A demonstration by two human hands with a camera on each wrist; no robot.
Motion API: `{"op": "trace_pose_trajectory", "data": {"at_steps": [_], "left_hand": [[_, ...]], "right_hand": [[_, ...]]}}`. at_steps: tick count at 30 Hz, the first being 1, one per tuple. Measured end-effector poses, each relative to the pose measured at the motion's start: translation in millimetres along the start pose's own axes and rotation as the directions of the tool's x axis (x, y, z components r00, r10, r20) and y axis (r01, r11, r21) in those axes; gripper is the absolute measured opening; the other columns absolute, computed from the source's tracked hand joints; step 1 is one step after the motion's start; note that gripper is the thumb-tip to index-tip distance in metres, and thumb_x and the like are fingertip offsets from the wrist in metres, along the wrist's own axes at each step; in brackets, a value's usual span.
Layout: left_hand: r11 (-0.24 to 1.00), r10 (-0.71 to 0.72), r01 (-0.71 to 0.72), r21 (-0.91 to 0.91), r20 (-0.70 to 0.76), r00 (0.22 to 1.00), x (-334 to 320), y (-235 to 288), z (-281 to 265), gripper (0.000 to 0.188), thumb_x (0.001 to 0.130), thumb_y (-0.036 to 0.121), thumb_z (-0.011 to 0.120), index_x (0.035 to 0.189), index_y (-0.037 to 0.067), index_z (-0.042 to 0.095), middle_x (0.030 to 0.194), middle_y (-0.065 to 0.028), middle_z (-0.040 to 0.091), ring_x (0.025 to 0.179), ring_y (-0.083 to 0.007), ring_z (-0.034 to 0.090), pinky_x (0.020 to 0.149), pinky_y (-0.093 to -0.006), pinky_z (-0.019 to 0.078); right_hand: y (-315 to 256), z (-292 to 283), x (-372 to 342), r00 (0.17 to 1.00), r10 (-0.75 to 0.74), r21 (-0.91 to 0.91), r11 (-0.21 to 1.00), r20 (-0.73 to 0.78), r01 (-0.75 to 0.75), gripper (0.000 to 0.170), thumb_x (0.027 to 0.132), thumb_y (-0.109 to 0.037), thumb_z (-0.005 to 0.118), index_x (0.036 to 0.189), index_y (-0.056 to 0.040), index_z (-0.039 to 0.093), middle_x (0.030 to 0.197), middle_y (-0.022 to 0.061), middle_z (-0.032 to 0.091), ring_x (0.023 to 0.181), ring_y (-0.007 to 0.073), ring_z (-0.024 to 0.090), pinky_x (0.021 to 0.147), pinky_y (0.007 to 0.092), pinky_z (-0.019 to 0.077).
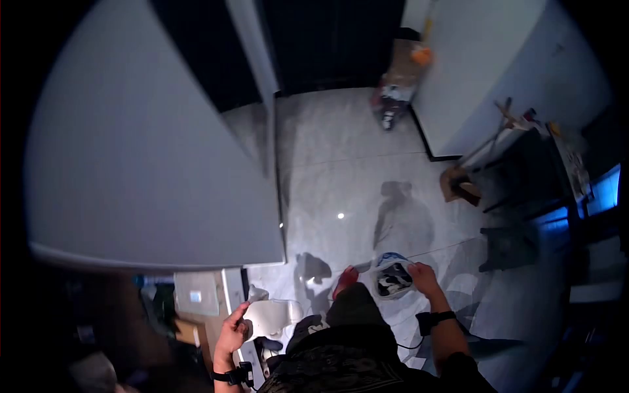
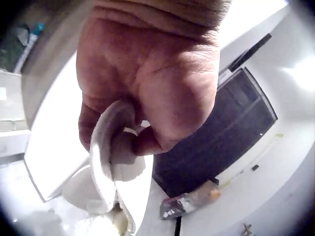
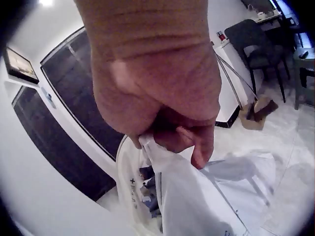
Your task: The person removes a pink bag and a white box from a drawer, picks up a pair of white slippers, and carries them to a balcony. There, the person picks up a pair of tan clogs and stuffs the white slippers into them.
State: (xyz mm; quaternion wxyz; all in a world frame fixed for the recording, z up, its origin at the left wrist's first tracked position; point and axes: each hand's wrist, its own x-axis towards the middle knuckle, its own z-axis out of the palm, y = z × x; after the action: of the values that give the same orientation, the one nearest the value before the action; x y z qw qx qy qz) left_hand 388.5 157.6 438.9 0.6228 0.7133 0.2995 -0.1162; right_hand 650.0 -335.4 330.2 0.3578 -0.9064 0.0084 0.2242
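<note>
My left hand [image 1: 232, 332] grips a white, soft-looking item [image 1: 265, 319] with rounded lobes. In the left wrist view, the thumb and fingers of the left hand [image 2: 152, 73] pinch its thick, curved rim, which resembles the opening of a shoe; its exact kind I cannot tell. At the right, my right hand [image 1: 424, 278] holds a white plastic bag [image 1: 385, 293] by its upper edge. Black-and-white patterned contents [image 1: 394, 278] show through the bag's mouth. Close up, the fingers of the right hand [image 3: 162, 98] curl over the gathered plastic of the bag [image 3: 189, 196].
A large white panel [image 1: 157, 164] stands at the left, above a low cabinet with a pale top [image 1: 196, 295]. A broom and dustpan [image 1: 460, 187] lean by the right wall, near a dark chair [image 3: 256, 46]. Bagged items [image 1: 398, 78] stand against the far wall corner.
</note>
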Motion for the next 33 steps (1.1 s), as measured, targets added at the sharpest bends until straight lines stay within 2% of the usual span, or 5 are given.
{"op": "trace_pose_trajectory", "data": {"at_steps": [5, 21, 25, 29, 33], "left_hand": [[0.888, 0.134, -0.179, 0.423, 0.134, 0.982, 174, 155, 85, 0.056, 0.072, -0.012, 0.037, 0.119, 0.005, 0.062, 0.095, -0.0107, 0.058, 0.09, -0.0229, 0.058, 0.084, -0.0273, 0.0441], [0.968, 0.249, -0.239, -0.083, 0.165, 0.954, 521, 345, 153, 0.01, 0.09, 0.005, 0.062, 0.097, 0.009, 0.056, 0.075, 0.0058, 0.049, 0.061, -0.0041, 0.042, 0.053, -0.0205, 0.0363], [0.948, 0.244, -0.279, 0.156, 0.212, 0.946, 634, 384, 176, 0.014, 0.08, 0.004, 0.057, 0.093, 0.009, 0.058, 0.07, 0.0016, 0.052, 0.055, -0.0104, 0.045, 0.053, -0.0273, 0.0415], [0.422, 0.377, -0.66, 0.622, 0.542, 0.752, 698, 465, 243, 0.039, 0.077, 0.016, 0.058, 0.116, 0.012, 0.058, 0.078, -0.0167, 0.066, 0.074, -0.0325, 0.065, 0.071, -0.0421, 0.0508], [0.343, 0.207, -0.727, 0.594, 0.707, 0.676, 742, 548, 331, 0.075, 0.079, 0.021, 0.061, 0.144, 0.01, 0.025, 0.085, -0.0189, 0.067, 0.082, -0.0413, 0.063, 0.075, -0.0489, 0.0495]], "right_hand": [[-42, -98, 105, 0.995, 0.062, 0.306, 0.951, -0.073, -0.037, 0.032, 0.094, -0.029, 0.055, 0.081, 0.0005, 0.06, 0.067, 0.0012, 0.053, 0.067, 0.0106, 0.046, 0.062, 0.0304, 0.0421], [-128, -215, 316, 0.926, 0.222, 0.774, 0.624, -0.305, 0.105, 0.026, 0.097, -0.024, 0.058, 0.078, -0.0061, 0.062, 0.073, -0.008, 0.052, 0.068, 0.0031, 0.043, 0.062, 0.0206, 0.0366], [-131, -244, 395, 0.908, 0.232, 0.709, 0.699, -0.35, 0.094, 0.029, 0.096, -0.025, 0.059, 0.073, -0.0078, 0.059, 0.072, -0.0075, 0.053, 0.066, 0.0031, 0.043, 0.06, 0.0217, 0.0368], [-196, -283, 462, 0.907, 0.198, 0.719, 0.68, -0.371, 0.146, 0.026, 0.096, -0.025, 0.059, 0.083, -0.003, 0.065, 0.078, -0.0053, 0.058, 0.07, 0.0042, 0.047, 0.064, 0.0218, 0.041], [-247, -329, 537, 0.964, 0.115, 0.727, 0.679, -0.24, 0.1, 0.028, 0.096, -0.026, 0.059, 0.089, -0.0002, 0.066, 0.08, -0.0035, 0.061, 0.072, 0.0055, 0.05, 0.066, 0.0225, 0.0436]]}}
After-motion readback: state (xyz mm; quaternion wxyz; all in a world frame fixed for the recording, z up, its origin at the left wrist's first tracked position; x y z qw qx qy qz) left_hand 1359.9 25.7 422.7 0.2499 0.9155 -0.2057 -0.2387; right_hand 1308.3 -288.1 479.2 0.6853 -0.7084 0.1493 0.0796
